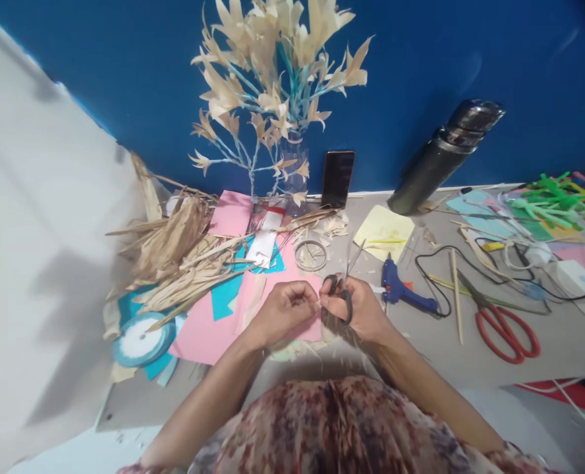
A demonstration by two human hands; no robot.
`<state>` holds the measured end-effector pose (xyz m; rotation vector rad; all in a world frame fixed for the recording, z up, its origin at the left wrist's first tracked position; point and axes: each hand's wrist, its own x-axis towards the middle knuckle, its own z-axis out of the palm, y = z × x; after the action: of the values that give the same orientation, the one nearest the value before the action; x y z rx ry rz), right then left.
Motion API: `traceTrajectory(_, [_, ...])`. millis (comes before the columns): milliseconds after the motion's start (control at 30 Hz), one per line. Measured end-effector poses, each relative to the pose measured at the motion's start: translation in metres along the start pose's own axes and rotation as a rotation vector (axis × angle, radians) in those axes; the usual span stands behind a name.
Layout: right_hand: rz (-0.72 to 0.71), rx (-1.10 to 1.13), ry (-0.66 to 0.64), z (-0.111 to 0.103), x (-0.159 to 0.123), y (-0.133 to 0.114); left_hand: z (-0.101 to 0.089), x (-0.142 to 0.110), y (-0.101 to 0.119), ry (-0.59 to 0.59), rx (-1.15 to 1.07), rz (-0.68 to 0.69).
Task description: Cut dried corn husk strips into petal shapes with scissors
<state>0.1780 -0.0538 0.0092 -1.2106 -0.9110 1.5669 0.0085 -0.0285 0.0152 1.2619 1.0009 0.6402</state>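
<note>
My right hand is closed around small scissors with black handles, their blades pointing up and away from me. Fingertips of my left hand are pinched together and meet the right fingertips. A tiny pale piece may be between them, too small to name. Under the hands lie pink paper sheets and scattered fibre scraps. A roll of tape lies just beyond. Right of my right hand rests a blue glue gun with a black cord.
Dried husks and a light-blue ribbon spool lie at left. Husk flowers stand at the back beside a phone. A dark flask leans on the blue wall. Red-handled scissors and green pipe cleaners are at right.
</note>
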Motion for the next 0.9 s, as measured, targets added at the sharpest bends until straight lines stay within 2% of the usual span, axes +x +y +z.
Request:
traceTrajectory(133, [0.153, 0.325, -0.207, -0.002, 0.003, 0.009, -0.001, -0.002, 0.001, -0.142, -0.145, -0.048])
traceTrajectory(233, [0.22, 0.488, -0.289, -0.006, 0.005, 0.015, -0.005, -0.002, 0.0, -0.195, -0.2, -0.064])
traceTrajectory(367, [0.244, 0.591, -0.323, -0.017, 0.008, 0.014, -0.008, 0.0, -0.003, -0.172, -0.235, -0.084])
traceTrajectory(467, [0.124, 0.545, -0.234, -0.02, 0.009, 0.012, -0.005, 0.002, -0.004, -0.069, -0.168, -0.042])
traceTrajectory(533, [0.055, 0.455, -0.153, -0.019, 0.007, 0.013, 0.0, 0.002, -0.004, 0.082, 0.003, 0.087])
traceTrajectory(600, [0.043, 0.388, -0.107, -0.016, 0.005, 0.015, 0.005, 0.002, -0.006, 0.246, 0.241, 0.311])
traceTrajectory(667, [0.049, 0.369, -0.106, -0.013, 0.004, 0.017, 0.008, 0.001, -0.009, 0.35, 0.438, 0.561])
traceTrajectory(767, [0.018, 0.376, -0.103, -0.011, 0.003, 0.018, 0.008, 0.001, -0.016, 0.372, 0.578, 0.841])
traceTrajectory(833, [0.003, 0.365, -0.076, -0.011, 0.003, 0.017, 0.006, 0.001, -0.019, 0.366, 0.612, 0.919])
traceTrajectory(900, [0.0, 0.338, -0.047, -0.01, 0.004, 0.016, 0.006, 0.001, -0.021, 0.36, 0.608, 0.926])
